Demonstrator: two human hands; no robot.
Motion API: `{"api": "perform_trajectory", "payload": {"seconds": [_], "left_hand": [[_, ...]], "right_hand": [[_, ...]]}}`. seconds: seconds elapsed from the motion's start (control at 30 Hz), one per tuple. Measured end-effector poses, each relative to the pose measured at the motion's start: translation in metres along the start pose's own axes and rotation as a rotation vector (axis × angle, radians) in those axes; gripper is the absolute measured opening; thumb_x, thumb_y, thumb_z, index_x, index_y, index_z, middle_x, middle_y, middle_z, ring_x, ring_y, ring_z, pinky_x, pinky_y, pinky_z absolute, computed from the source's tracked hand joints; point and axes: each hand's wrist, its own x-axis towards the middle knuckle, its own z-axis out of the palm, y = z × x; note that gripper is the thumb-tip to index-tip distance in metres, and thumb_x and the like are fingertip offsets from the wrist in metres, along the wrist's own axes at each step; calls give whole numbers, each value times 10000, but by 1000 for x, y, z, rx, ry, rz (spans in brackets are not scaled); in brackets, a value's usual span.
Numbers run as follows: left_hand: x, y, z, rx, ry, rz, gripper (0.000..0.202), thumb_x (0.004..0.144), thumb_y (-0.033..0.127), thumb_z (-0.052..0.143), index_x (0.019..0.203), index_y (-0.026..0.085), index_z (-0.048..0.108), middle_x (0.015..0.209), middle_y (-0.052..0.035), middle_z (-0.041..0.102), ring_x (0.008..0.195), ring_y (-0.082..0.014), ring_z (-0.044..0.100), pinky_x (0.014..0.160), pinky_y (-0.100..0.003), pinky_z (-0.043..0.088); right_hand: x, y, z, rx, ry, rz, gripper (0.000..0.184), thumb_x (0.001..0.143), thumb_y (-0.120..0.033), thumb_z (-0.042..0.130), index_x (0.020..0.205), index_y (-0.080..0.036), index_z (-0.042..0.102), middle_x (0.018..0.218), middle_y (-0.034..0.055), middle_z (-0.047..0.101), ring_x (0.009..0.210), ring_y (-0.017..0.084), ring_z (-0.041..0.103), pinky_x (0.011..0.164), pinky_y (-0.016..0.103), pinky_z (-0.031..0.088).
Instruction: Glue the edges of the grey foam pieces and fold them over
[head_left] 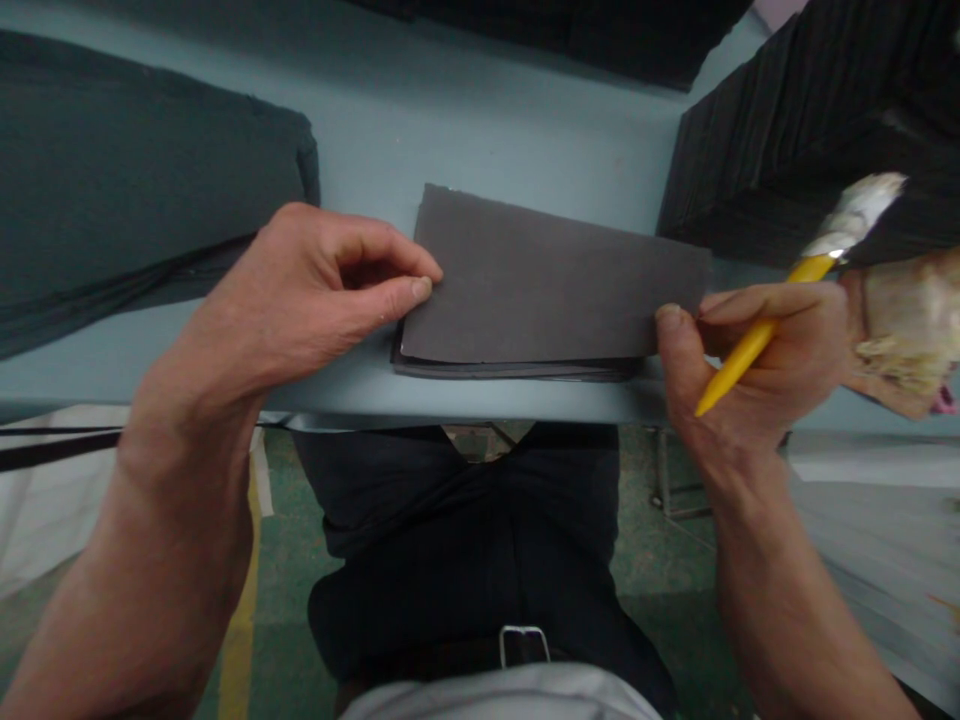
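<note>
A thin stack of dark grey sheets (540, 285) lies at the near edge of a pale blue table (480, 130). My left hand (315, 290) pinches the left edge of the top sheet between thumb and forefinger. My right hand (742, 350) pinches the right edge of the same sheet with thumb and fingers. It also grips a yellow-handled brush (795, 300), whose whitish bristle end points up and to the right. The top sheet lies flat over the stack.
A tall pile of black sheets (810, 130) stands at the back right. A dark grey-green pile (135, 200) covers the left of the table. A glue-crusted container (907, 330) sits at the right edge. My dark apron and green floor show below the table.
</note>
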Motion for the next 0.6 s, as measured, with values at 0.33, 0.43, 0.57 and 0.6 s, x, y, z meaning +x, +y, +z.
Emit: {"api": "perform_trajectory", "payload": {"seconds": [0.33,0.43,0.57,0.6], "left_hand": [[-2,-1,-2,13,-15,-19,270,910,385,732,1042,174,836,975,0,825,888,-212,758,965,-405,660],[-3,-2,-1,12,-19,-22,261,903,389,743,1038,189,842,965,-2,826,872,-205,753,954,-395,660],[-3,-4,0,-11,-12,6,244,900,385,753,1036,205,847,959,17,823,880,-202,760,919,-349,657],[-3,-5,0,-16,-6,14,232,898,384,759,1029,215,851,957,23,823,880,-200,762,902,-332,653]], "right_hand": [[1,1,2,0,-10,4,236,929,-312,804,917,-226,584,822,-41,624,688,116,634,626,280,532],[2,1,2,-5,-13,5,240,935,-324,802,915,-228,583,829,-39,622,701,121,639,635,289,537],[2,-1,0,6,-14,23,238,930,-325,808,929,-225,591,836,-38,622,713,124,640,642,295,534],[2,-1,-1,3,-16,27,238,929,-326,808,931,-226,592,837,-39,624,712,124,641,643,296,534]]}}
